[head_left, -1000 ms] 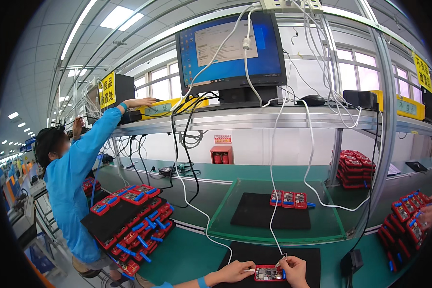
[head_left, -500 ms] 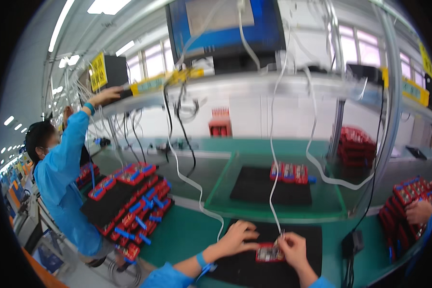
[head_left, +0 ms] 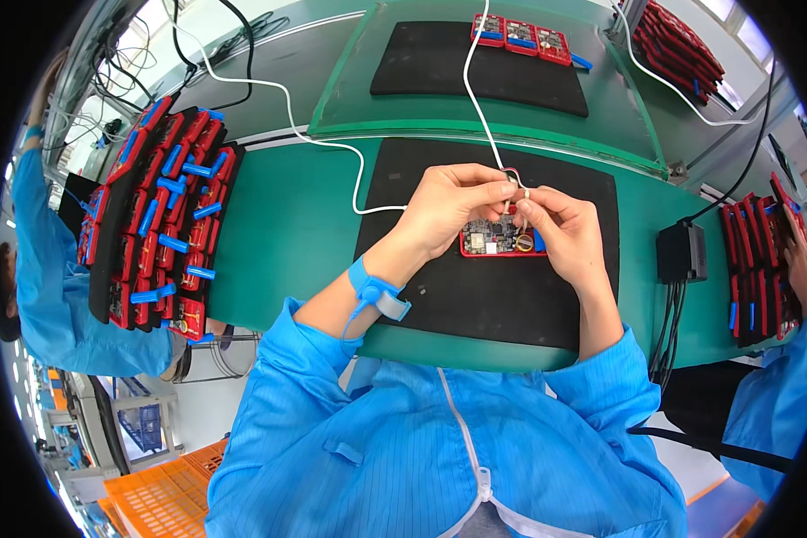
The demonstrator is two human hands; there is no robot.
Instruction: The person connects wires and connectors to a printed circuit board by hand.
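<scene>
A circuit board (head_left: 486, 238) in a red frame lies on the black mat (head_left: 439, 305) in front of me, with a round gold-rimmed part at its right. Above its far edge my two hands meet, fingertips nearly touching. My left hand (head_left: 453, 204) is closed in a pinch at the end of a white cable (head_left: 475, 103) that comes down from the far side. With thumb and forefinger, my right hand (head_left: 562, 229) pinches a thin pale wire (head_left: 524, 199) beside that cable end. Fingertips partly hide the joint between them. A blue wrist strap (head_left: 372, 291) circles my left wrist.
Black trays of red-framed boards with blue clips (head_left: 166, 215) stand stacked at left. Beyond the green ledge, several boards (head_left: 522, 38) sit on another mat (head_left: 457, 72). A black box (head_left: 681, 251) with cables stands at right, near another person's hand (head_left: 798, 260) and red trays (head_left: 758, 260).
The view has tilted down toward the bench. My left hand has moved from the board's left side to the cable end, beside my right hand, and its spread fingers have closed into a pinch.
</scene>
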